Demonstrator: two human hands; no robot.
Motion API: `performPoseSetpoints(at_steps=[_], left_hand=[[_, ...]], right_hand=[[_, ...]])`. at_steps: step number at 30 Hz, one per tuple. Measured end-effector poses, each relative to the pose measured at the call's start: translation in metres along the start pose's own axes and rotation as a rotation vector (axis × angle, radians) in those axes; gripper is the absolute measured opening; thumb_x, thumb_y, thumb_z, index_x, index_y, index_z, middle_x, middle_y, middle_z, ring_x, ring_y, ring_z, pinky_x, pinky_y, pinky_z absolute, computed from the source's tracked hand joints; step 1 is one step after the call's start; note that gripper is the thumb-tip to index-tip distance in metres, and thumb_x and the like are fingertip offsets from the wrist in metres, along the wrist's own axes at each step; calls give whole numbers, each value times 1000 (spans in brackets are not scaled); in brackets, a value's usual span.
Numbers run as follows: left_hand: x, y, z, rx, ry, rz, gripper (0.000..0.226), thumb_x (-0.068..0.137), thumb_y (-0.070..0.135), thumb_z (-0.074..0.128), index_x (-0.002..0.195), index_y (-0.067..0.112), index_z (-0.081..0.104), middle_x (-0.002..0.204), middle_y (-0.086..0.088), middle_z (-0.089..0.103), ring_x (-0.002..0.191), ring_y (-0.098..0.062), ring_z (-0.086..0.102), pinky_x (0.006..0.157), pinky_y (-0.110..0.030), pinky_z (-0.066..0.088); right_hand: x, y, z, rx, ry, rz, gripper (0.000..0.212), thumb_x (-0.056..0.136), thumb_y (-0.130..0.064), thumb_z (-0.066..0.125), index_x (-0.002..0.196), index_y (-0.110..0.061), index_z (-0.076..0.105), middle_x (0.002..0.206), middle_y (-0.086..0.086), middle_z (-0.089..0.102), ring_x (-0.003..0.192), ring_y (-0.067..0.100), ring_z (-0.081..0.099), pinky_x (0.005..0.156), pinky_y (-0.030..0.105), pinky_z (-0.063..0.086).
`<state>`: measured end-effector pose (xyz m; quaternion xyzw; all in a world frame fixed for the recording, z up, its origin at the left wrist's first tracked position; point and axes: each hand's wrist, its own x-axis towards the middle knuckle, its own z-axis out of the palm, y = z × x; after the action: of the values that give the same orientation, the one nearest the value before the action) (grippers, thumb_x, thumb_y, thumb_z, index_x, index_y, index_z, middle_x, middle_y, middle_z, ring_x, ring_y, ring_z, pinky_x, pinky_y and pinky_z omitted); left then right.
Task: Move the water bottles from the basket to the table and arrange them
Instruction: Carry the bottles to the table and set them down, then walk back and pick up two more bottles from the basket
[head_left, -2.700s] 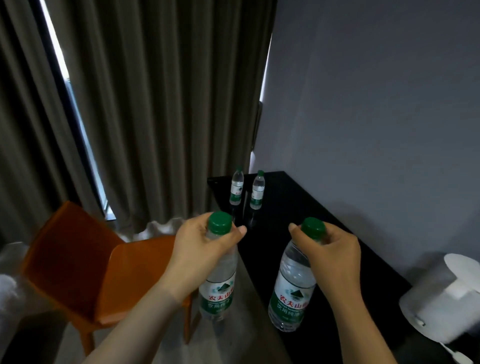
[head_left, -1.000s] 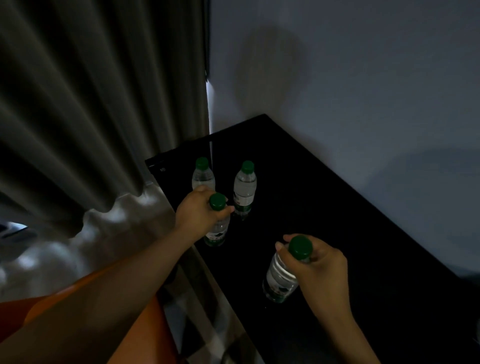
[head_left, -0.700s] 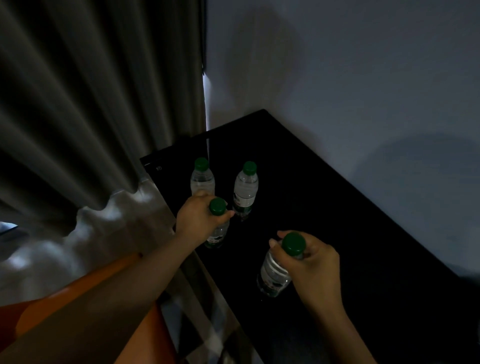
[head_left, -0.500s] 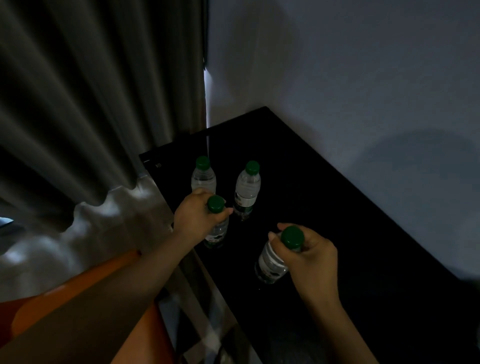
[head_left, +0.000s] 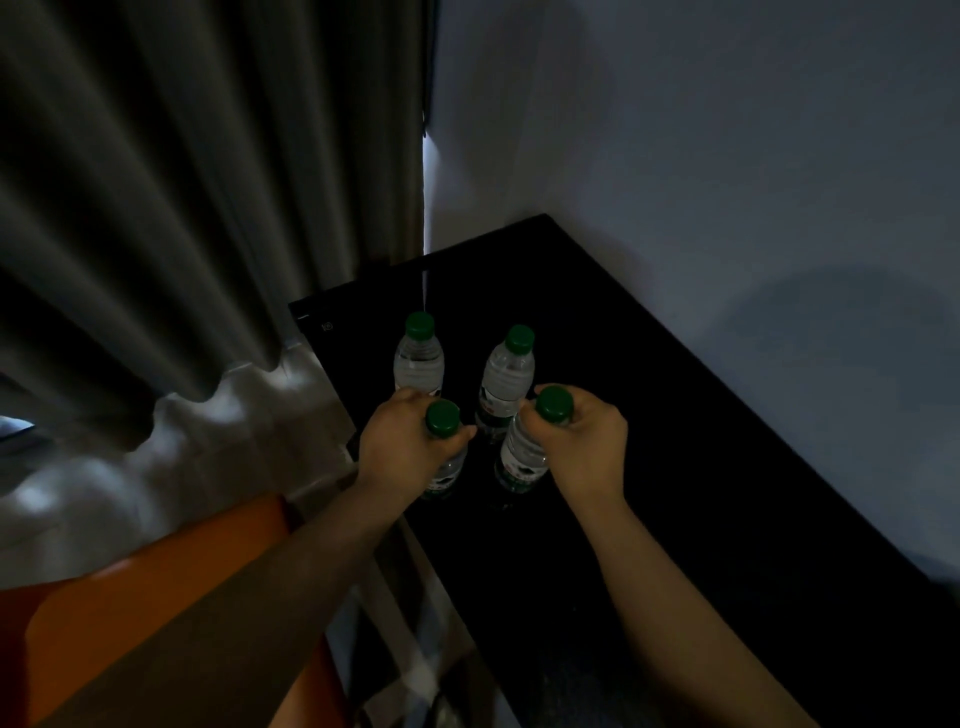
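The left hand (head_left: 402, 441) grips one clear plastic green-capped bottle (head_left: 443, 457) by its neck on the glossy black table (head_left: 649, 467); the right hand (head_left: 582, 441) grips another bottle (head_left: 522, 457).

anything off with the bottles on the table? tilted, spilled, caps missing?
Nothing stands out. Four bottles on the black table, all capped, no spill visible. The two far bottles stand upright and apart. The left hand and right hand each grip a near bottle by the neck; the right one leans slightly, maybe lens distortion.
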<state>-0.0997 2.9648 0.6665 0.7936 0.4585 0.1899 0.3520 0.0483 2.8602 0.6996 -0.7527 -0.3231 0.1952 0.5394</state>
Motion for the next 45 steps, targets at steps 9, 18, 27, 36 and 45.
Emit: performPoseSetpoints(at_steps=[9, 18, 27, 36, 45], left_hand=[[-1, 6, -2, 8, 4, -27, 37, 76, 42, 75, 94, 10, 69, 103, -6, 60, 92, -23, 61, 83, -36, 50], [-2, 13, -5, 43, -22, -70, 37, 77, 39, 76, 96, 8, 68, 107, -10, 61, 96, -25, 60, 85, -37, 49], [5, 22, -14, 114, -139, -43, 30, 77, 33, 76, 66, 14, 55, 79, -8, 60, 80, -25, 62, 69, -33, 50], [0, 42, -40, 236, -264, 206, 45, 81, 29, 72, 119, 8, 60, 117, -13, 60, 107, -25, 57, 85, -30, 47], [-59, 80, -72, 460, -519, 694, 41, 87, 33, 62, 120, 11, 54, 118, -8, 53, 107, -25, 52, 84, -34, 47]], right_hand=[[3, 22, 18, -17, 38, 41, 11, 79, -10, 74, 72, -16, 69, 64, -9, 63, 58, -6, 56, 59, 15, 47], [1, 28, 15, -81, 26, 101, 17, 77, -18, 78, 89, -10, 70, 81, -3, 69, 75, 6, 64, 70, 20, 50], [-15, 31, -11, -303, -154, 39, 54, 77, -27, 79, 123, -11, 58, 111, -2, 62, 95, 4, 53, 76, 8, 43], [-64, 0, -58, -965, -296, 58, 37, 88, -36, 62, 117, -15, 61, 113, 4, 64, 101, 19, 59, 79, 26, 47], [-139, -36, -76, -1029, -370, 409, 37, 82, -37, 69, 114, -23, 60, 112, -1, 62, 97, 16, 59, 78, 25, 47]])
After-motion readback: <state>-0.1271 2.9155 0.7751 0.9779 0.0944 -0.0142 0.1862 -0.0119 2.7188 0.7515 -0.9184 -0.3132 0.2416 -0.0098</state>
